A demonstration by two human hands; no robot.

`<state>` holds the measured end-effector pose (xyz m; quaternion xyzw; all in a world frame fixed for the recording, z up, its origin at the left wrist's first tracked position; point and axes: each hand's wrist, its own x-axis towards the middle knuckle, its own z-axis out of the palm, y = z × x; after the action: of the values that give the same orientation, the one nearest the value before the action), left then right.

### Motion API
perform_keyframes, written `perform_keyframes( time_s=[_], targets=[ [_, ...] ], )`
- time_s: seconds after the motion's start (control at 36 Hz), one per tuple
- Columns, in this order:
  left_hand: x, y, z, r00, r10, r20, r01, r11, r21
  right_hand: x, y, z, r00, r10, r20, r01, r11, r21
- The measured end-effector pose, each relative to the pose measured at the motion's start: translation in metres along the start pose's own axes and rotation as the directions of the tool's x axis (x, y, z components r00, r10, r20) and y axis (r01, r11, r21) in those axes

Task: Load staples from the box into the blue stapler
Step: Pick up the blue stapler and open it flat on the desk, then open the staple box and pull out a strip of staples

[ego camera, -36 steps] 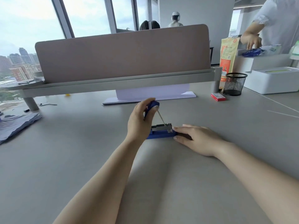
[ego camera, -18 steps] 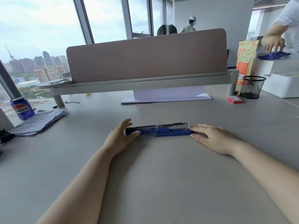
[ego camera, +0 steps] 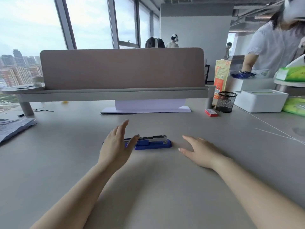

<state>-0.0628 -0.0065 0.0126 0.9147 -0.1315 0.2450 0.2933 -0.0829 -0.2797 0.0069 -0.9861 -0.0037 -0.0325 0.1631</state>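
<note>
lying flat mid-surface (ego camera: 148, 187), the blue stapler (ego camera: 152, 142) looks rigid, light, likely to skid; best held by its blue base. both grips are spread: left hand (ego camera: 115, 146) beside it, right hand (ego camera: 199, 150) apart. the staple box (ego camera: 211, 112) sits far right.

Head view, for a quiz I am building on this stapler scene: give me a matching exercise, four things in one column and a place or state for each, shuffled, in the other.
Things:
1. blue stapler
2. red staple box
3. black mesh cup
4. right hand

Places or states:
A. open and empty, palm down, right of the stapler
B. flat on the desk, opened out, between the two hands
C. far right of the desk, just left of the mesh cup
D. upright beside the white box

Pairs: 1-B, 2-C, 3-D, 4-A
</note>
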Motion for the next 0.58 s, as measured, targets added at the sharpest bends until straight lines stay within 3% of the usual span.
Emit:
perform_keyframes(
  time_s=[0.11, 0.25, 0.36, 0.44, 0.58],
  targets=[
    [-0.010, 0.052, 0.033, 0.959, 0.235, 0.160, -0.233, 0.972, -0.028, -0.016, 0.034, -0.014, 0.995, 0.092, -0.022, -0.092, 0.996, 0.014],
    [0.010, 0.105, 0.088, 0.889, 0.323, 0.324, -0.316, 0.946, -0.074, -0.041, 0.085, -0.028, 0.973, 0.216, -0.085, -0.211, 0.975, 0.065],
    [0.042, 0.139, 0.142, 0.843, 0.305, 0.443, -0.310, 0.949, -0.063, -0.042, 0.108, -0.030, 0.951, 0.280, -0.129, -0.265, 0.957, 0.118],
    [0.056, 0.147, 0.178, 0.813, 0.215, 0.542, -0.294, 0.954, 0.063, -0.030, 0.119, -0.028, 0.932, 0.316, -0.177, -0.292, 0.945, 0.146],
    [0.061, 0.143, 0.188, 0.771, 0.165, 0.615, -0.330, 0.930, 0.164, 0.014, 0.129, -0.039, 0.896, 0.370, -0.245, -0.339, 0.927, 0.160]
  ],
)
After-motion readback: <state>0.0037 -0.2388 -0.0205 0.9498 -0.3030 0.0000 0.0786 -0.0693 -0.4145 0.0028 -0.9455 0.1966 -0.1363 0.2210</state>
